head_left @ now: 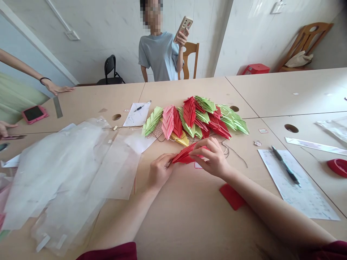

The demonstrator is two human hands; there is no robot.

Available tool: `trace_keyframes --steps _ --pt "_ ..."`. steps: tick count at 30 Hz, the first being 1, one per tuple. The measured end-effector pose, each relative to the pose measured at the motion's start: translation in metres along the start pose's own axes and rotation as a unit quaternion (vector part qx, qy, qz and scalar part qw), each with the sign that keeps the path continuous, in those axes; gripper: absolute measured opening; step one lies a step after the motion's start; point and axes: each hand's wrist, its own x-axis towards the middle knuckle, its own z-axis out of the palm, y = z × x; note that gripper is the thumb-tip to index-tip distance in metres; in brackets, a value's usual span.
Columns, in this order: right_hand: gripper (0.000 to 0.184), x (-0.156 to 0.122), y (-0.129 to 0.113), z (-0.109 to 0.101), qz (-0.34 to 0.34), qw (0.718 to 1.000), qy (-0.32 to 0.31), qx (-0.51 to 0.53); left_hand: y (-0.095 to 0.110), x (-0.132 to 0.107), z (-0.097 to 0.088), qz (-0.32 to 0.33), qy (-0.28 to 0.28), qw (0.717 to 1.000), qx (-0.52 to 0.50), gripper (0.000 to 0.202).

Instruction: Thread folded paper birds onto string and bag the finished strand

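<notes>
Between my two hands is a red folded-paper piece (184, 154), held just above the table. My left hand (162, 169) is closed on its left end, thumb and fingers pinched together. On the right end, my right hand (213, 157) pinches the paper between thumb and fingers. Behind them lies a pile of similar pleated paper pieces, with green (153, 121), pink (168, 121), red (189, 111) and yellow (181, 138) ones among them. Thin cords (230, 148) trail from the pile. Partly under my right forearm rests a flat red paper (232, 196).
Clear plastic sheets (62, 173) cover the table's left side. Written papers with pens lie at the right (298, 195) and behind (132, 117). A red tape roll (337, 167) sits far right. Across the table a person (159, 54) holds a phone; another person's hand (58, 88) rests at left.
</notes>
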Motion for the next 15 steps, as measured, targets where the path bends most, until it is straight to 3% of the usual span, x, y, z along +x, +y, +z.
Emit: trace_keyframes --steps 6,11,15 --pt "0.005 -0.0005 0.0003 0.001 -0.031 0.997 -0.073 -0.006 0.001 -0.0003 -0.0016 0.02 -0.029 0.999 0.005 0.024" --pt "0.007 0.003 0.0032 -0.0026 -0.009 0.997 -0.082 -0.01 0.0057 0.0008 -0.005 0.053 0.028 0.998 0.014 0.024" --pt "0.007 0.0047 0.0029 -0.0043 -0.006 0.997 -0.081 -0.004 0.0082 0.0002 -0.0069 0.087 0.025 0.996 0.024 0.019"
